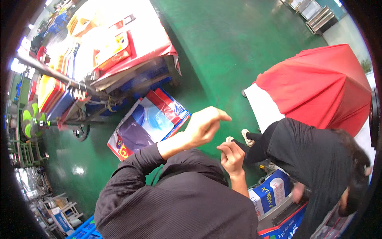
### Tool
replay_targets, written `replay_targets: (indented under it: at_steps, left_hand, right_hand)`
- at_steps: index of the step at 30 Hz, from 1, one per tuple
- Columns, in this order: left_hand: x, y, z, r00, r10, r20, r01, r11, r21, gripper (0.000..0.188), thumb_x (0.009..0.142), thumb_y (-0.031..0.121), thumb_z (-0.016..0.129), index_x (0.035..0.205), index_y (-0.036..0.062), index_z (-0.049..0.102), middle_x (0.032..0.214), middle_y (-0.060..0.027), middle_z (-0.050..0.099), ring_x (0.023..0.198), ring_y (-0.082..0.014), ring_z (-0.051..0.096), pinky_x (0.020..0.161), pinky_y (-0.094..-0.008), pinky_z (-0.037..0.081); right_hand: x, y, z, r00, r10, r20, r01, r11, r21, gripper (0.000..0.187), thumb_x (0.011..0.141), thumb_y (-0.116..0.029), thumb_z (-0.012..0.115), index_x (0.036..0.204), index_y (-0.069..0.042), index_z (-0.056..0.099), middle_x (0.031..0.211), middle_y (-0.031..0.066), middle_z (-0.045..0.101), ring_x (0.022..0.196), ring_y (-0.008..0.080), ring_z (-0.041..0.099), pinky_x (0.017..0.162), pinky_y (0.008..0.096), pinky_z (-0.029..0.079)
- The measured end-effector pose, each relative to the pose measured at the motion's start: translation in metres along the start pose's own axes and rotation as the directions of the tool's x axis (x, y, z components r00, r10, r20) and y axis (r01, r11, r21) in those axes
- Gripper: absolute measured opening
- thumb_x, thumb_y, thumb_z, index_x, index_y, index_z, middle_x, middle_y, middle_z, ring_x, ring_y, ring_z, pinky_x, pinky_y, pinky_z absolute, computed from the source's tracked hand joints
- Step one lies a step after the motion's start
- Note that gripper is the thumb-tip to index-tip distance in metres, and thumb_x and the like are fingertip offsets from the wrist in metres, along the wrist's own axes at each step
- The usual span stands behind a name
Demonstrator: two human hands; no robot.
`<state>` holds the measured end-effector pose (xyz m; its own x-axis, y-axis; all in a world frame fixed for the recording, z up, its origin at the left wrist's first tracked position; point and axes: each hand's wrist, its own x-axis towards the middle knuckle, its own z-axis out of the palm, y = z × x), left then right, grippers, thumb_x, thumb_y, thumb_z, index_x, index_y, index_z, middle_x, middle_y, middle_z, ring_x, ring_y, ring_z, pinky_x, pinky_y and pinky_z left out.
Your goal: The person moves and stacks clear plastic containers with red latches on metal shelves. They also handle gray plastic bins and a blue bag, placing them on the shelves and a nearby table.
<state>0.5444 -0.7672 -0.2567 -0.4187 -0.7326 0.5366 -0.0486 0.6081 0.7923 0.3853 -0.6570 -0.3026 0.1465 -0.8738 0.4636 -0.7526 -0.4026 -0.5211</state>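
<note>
Both my hands are raised in front of my body, above the green floor, a small gap between them. My left hand (203,126) has its fingers curled in, the forefinger reaching further right than the rest. Its palm side is partly hidden. Lower and to the right, my right hand (232,158) has bent fingers pinched towards the thumb. Anything thin held in either hand is too small to make out. Nearest my left hand, beyond the wrist, lie large glossy printed sheets or bags (149,121) in blue, red and white.
A table (159,53) with red and yellow printed goods stands at upper left. A red cloth (318,85) covers a bulky shape at right. A co-worker in black (306,153) bends close on my right, over blue printed material (270,193). A green fan (32,119) stands far left.
</note>
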Motion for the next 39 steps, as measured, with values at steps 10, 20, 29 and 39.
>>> replay_targets:
  at_steps: [10, 20, 29, 39]
  left_hand:
    - [0.167, -0.149, -0.049, 0.988, -0.021, -0.154, 0.035, 0.995, 0.089, 0.029, 0.074, -0.014, 0.045, 0.093, -0.0003, 0.062, 0.089, -0.0132, 0.064, 0.080, -0.0220, 0.063, 0.071, -0.0295, 0.048]
    - [0.279, -0.295, -0.148, 0.638, -0.432, -0.638, 0.492, 0.866, -0.094, 0.024, 0.086, -0.005, 0.041, 0.099, -0.0001, 0.061, 0.090, -0.0057, 0.063, 0.084, -0.0106, 0.059, 0.075, -0.0241, 0.047]
    - [0.296, -0.501, -0.278, -0.004, -0.447, -0.895, 0.646, 0.682, -0.343, 0.024, 0.091, 0.008, 0.044, 0.110, -0.0007, 0.057, 0.101, -0.0092, 0.061, 0.087, -0.0164, 0.059, 0.079, -0.0290, 0.048]
    - [0.301, -0.650, -0.482, -0.571, -0.409, -0.711, 0.087, 0.832, -0.549, 0.077, 0.086, 0.048, 0.053, 0.140, 0.0012, 0.024, 0.142, -0.0157, 0.029, 0.126, -0.0255, 0.035, 0.101, -0.0387, 0.033]
  right_hand:
    - [0.184, 0.152, 0.074, 0.994, 0.018, 0.110, -0.031, 0.993, 0.112, 0.019, 0.061, 0.006, 0.059, 0.074, -0.008, 0.059, 0.074, 0.0043, 0.058, 0.068, 0.0229, 0.060, 0.060, 0.0335, 0.049]
    - [0.529, 0.295, 0.138, 0.867, -0.374, 0.330, 0.322, 0.925, 0.202, 0.017, 0.064, 0.005, 0.056, 0.075, -0.008, 0.060, 0.073, 0.0058, 0.058, 0.068, 0.0237, 0.059, 0.060, 0.0339, 0.048]
    - [0.745, 0.283, 0.359, 0.440, -0.669, 0.599, 0.544, 0.730, 0.414, 0.017, 0.071, -0.003, 0.053, 0.082, -0.011, 0.062, 0.084, 0.0040, 0.059, 0.078, 0.0216, 0.060, 0.066, 0.0332, 0.050]
    - [0.967, 0.137, 0.649, 0.380, -0.689, 0.617, 0.275, 0.721, 0.636, 0.034, 0.084, -0.022, 0.056, 0.109, 0.002, 0.056, 0.100, 0.0232, 0.061, 0.094, 0.0365, 0.058, 0.080, 0.0405, 0.047]
